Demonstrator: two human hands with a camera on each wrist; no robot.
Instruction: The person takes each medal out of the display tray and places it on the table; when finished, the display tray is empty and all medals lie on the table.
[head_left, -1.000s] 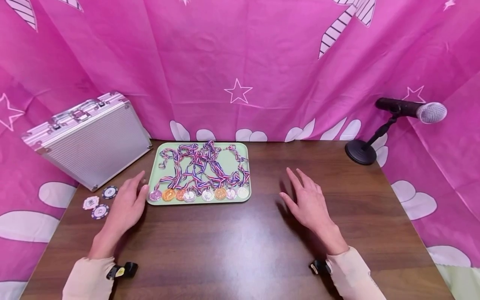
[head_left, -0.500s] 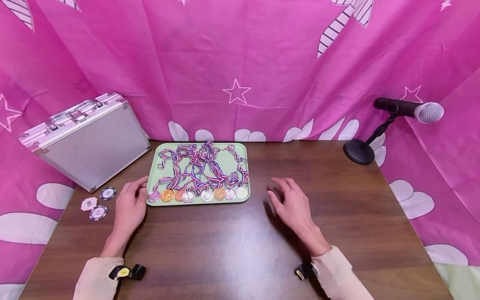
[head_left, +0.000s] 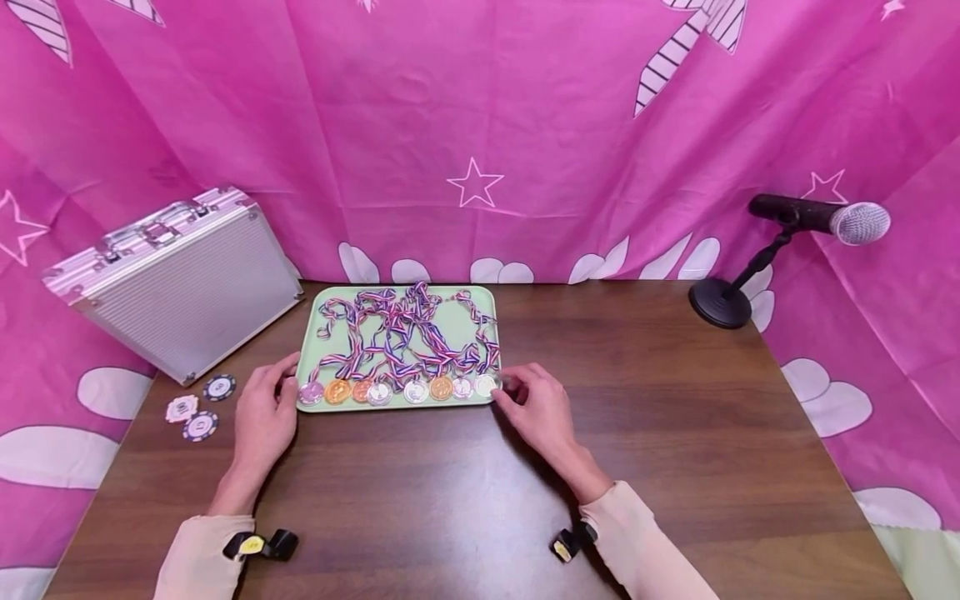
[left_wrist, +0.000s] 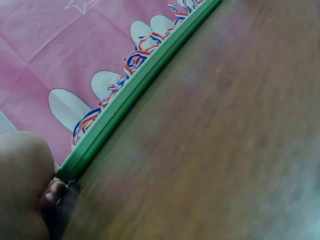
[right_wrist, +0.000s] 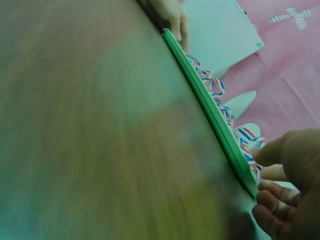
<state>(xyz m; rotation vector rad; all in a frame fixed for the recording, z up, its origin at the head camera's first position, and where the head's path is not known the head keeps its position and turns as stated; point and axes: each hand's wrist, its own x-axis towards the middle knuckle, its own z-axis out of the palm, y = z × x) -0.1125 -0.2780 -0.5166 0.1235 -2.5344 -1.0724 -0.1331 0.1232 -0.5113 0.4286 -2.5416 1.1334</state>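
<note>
A light green tray (head_left: 457,318) lies on the wooden table, bearing a tangle of striped red, white and blue ribbons (head_left: 405,329). Several medals, silver-, gold- and bronze-coloured, line its front edge, among them a gold one (head_left: 337,391). My left hand (head_left: 264,421) holds the tray's left side near the front corner; in the left wrist view, fingertips curl beneath the green rim (left_wrist: 115,117). At the opposite front corner my right hand (head_left: 542,412) grips the tray, thumb close to the end silver medal (head_left: 485,386). Other fingers curl below the rim in the right wrist view.
A silver aluminium case (head_left: 191,287) stands upright at the back left. Several poker chips, one of them black and white (head_left: 219,387), lie left of my left hand. A microphone (head_left: 817,218) on a black stand (head_left: 720,302) is at the back right, before a pink curtain (head_left: 405,142).
My right hand has moved left across the table to the tray's right front corner and taken hold. My left hand has closed in on the tray's left edge. The tray looks unmoved.
</note>
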